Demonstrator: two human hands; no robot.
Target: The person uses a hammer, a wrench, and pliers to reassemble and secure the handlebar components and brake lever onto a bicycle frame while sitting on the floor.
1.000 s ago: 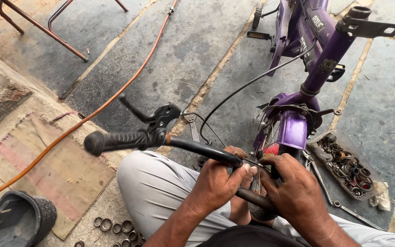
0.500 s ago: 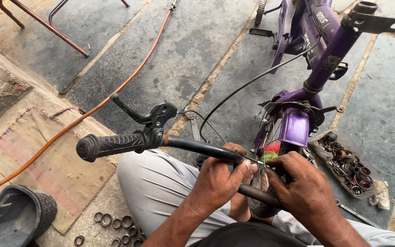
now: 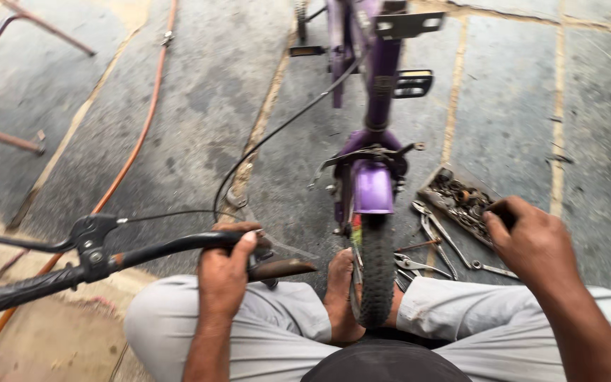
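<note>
My left hand (image 3: 225, 269) grips a black bicycle handlebar (image 3: 157, 249) near its middle; the bar's grip and brake lever (image 3: 58, 240) stick out to the left, a rusty stem end (image 3: 283, 269) to the right. A black cable (image 3: 277, 131) runs from the lever toward the purple bicycle frame (image 3: 373, 85). My right hand (image 3: 532, 240) reaches out over a tray of small metal parts (image 3: 461, 201), fingers curled; whether it holds anything I cannot see. The bicycle's tyre (image 3: 376, 269) stands between my knees, against my bare foot (image 3: 339, 297).
Wrenches and pliers (image 3: 436, 244) lie on the stone floor beside the tray. An orange hose (image 3: 136, 141) crosses the floor at the left. A rusty metal frame (image 3: 8, 134) stands at the far left. A pedal (image 3: 413, 83) juts from the bicycle.
My right hand has let go of the handlebar's stem and moved right to the parts tray. The left hand still holds the bar, which has dropped lower and leftward in view.
</note>
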